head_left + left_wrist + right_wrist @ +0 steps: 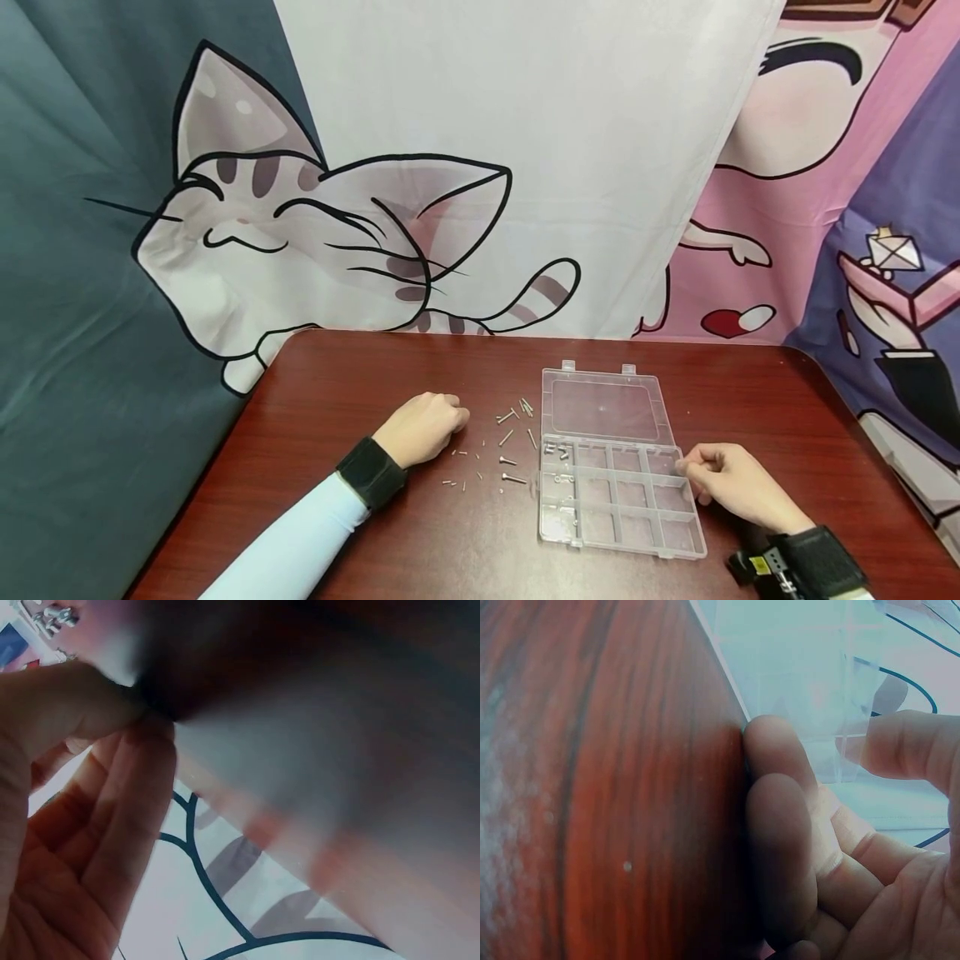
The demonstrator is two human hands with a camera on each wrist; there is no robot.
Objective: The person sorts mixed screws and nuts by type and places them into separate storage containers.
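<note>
From the head, the left hand (422,429) curls near the screws (513,478) and the right hand (738,483) pinches the clear box (632,493) by its right edge; from the left wrist, I can't tell if that hand holds anything; from the right, fingers (780,825) touch the edge.

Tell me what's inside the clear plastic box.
Inside the box, small metal pieces lie in the left column; the right hand hides part of the right edge.

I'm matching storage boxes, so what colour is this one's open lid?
The lid is clear and colourless, showing best in the head view.
</note>
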